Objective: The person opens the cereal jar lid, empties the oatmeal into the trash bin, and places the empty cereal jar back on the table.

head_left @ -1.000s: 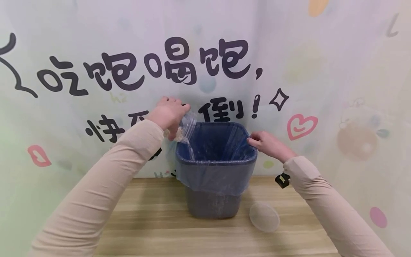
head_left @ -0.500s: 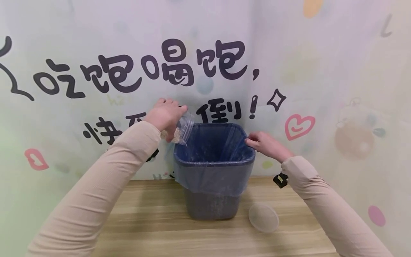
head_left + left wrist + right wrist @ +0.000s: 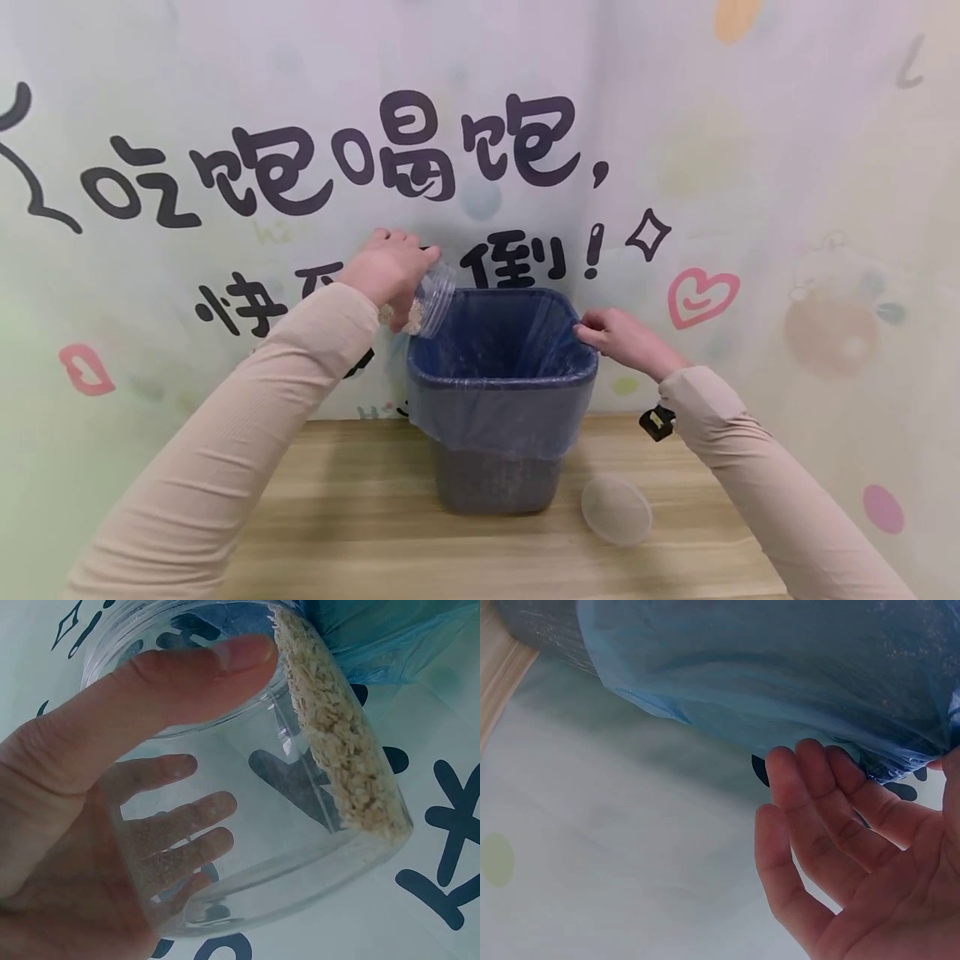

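My left hand (image 3: 390,265) grips a clear plastic jar (image 3: 262,772), thumb across its near side and fingers behind it. The jar tilts mouth-down over the left rim of a dark blue trash can (image 3: 498,487). Pale oat-like flakes (image 3: 337,727) lie banked along the jar's lower wall, reaching up to its mouth. A thin blue bag (image 3: 727,675) lines the can and folds down over its outside. At the can's right rim, my right hand (image 3: 618,337) holds the edge and the bag. In the right wrist view, the bag bunches beside the index finger, and the other fingers bend loosely underneath.
A round translucent lid (image 3: 617,510) lies on the wood-grain table (image 3: 360,500), right of the can's base. Close behind the can hangs a pale printed backdrop (image 3: 720,167) with black characters.
A second ago a thin stream of flakes fell from the jar into the can; now no stream shows. The flakes visible in the jar have shifted slightly. The right hand stays at the rim.
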A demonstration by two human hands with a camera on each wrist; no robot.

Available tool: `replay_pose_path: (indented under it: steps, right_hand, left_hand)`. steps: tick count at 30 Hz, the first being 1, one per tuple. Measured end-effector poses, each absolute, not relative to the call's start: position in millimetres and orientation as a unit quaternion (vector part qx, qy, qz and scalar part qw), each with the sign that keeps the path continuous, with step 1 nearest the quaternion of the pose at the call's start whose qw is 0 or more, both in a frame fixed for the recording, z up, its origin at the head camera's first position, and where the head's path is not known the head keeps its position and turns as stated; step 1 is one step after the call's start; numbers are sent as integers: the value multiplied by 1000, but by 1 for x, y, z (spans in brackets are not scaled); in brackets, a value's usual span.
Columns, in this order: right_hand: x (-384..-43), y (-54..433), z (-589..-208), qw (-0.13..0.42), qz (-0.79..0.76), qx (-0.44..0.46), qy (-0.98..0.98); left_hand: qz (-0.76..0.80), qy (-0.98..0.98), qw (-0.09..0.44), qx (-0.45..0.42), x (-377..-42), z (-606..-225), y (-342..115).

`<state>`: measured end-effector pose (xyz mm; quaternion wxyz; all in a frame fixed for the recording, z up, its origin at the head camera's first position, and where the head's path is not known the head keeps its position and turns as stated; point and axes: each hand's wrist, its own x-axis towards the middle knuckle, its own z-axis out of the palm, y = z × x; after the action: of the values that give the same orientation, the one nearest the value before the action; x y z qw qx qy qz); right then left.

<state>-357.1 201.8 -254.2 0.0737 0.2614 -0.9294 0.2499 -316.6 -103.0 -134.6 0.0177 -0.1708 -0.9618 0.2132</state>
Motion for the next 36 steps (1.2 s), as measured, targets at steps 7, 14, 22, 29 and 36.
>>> replay_pose_path:
  steps: [7,14,22,29,36]
  right_hand:
    - [-359,201,-254,67,256,265,-927]
    - [-360,201,-252,68,257,260,-928]
    - [-360,198,-253,62,248,258,-932]
    - [-359,200,-255,60,257,257,-930]
    - [-359,202,-256,61,266,259,-927]
  left_hand:
    - [214,-961,13,-177,-319,-134,-106]
    - [224,-958,14,-180,-317,-129,-103]
    - [232,-957,7,-173,-317,-132,-101]
    - [233,-956,11,-176,-316,-133,-100]
    - [224,-957,14,-184,-316,-133,-100]
